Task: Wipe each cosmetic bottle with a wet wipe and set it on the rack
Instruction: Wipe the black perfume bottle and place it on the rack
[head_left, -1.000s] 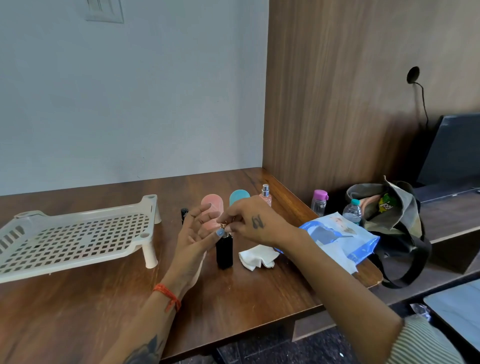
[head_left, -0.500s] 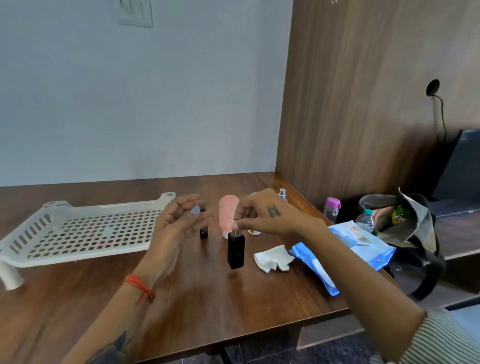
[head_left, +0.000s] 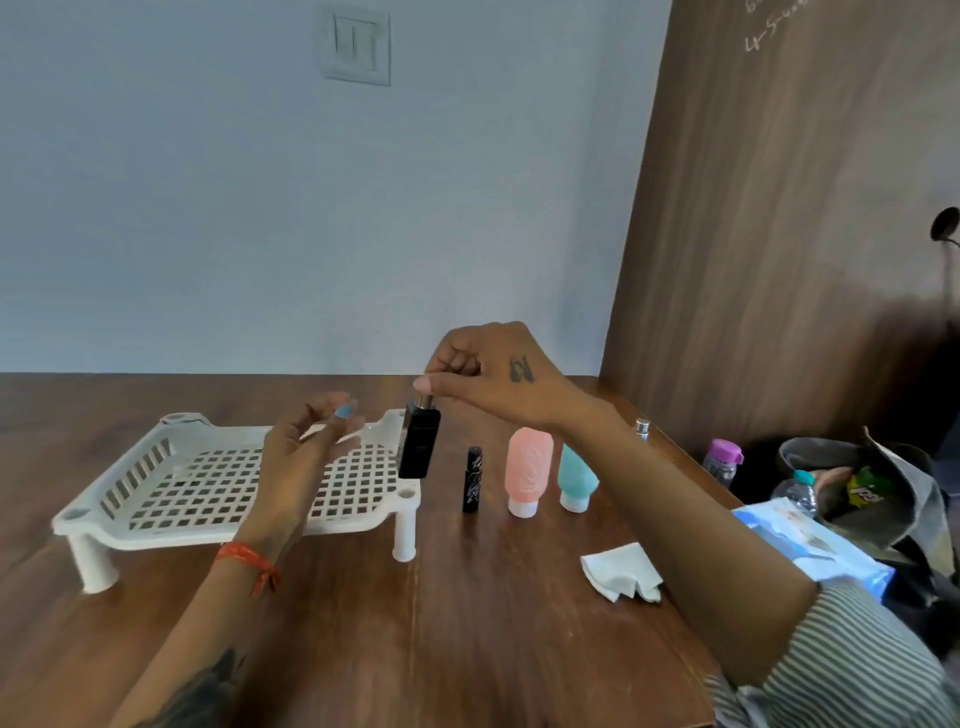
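My right hand pinches the silver top of a black rectangular bottle and holds it in the air at the right edge of the white perforated rack. Over the rack hovers my left hand, fingers spread and holding nothing. On the table to the right of the rack stand a small black tube, a pink tube and a teal tube, all upright. A crumpled white wipe lies near my right forearm.
A blue wet-wipe pack lies at the table's right edge. Past it are a purple-capped bottle, a small water bottle and an open olive bag. A wooden panel rises on the right. A small silver-capped bottle peeks behind my right arm.
My right hand has lifted the black bottle off the table and carried it left to the rack's edge. My left hand has moved left over the rack.
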